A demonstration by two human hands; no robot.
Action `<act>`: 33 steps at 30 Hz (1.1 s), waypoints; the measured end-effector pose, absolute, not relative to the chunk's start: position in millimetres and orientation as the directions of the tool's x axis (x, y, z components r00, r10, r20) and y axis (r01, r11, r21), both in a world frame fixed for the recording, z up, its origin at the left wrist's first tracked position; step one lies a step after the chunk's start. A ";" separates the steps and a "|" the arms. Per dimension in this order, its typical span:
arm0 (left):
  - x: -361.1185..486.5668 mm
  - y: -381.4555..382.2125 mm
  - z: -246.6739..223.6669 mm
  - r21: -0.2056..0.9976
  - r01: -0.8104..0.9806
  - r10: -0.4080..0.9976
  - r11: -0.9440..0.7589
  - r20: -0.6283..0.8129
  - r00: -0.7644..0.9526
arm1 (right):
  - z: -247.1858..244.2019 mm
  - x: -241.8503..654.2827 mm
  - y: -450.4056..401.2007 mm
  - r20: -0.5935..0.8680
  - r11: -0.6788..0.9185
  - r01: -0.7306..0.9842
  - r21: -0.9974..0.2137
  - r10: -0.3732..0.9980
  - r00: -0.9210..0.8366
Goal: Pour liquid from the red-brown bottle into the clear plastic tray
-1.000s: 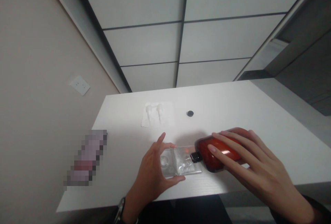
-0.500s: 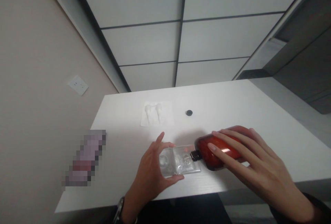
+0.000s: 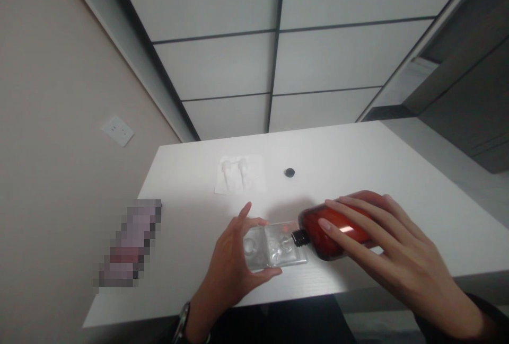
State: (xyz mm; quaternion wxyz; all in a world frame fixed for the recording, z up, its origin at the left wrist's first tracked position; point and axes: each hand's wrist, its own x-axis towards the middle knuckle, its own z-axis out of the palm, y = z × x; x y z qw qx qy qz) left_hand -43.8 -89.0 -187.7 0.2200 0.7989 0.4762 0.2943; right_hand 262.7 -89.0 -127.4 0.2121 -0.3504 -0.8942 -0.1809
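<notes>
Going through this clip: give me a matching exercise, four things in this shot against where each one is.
Things:
1. amber bottle
2. clear plastic blister tray
3. small black disc
4. white wall plate

Places:
A. on the wall
B. in the left hand
C. under the right hand
D. on the white table, beyond the hands

Pairs: 1-C, 2-B, 3-D, 4-A
</notes>
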 end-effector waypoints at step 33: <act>-42.4 -87.8 -186.5 0.652 0.620 0.897 -0.436 0.254 0.362 | -121.6 261.6 -88.7 0.508 0.678 0.710 0.190 0.552 -0.662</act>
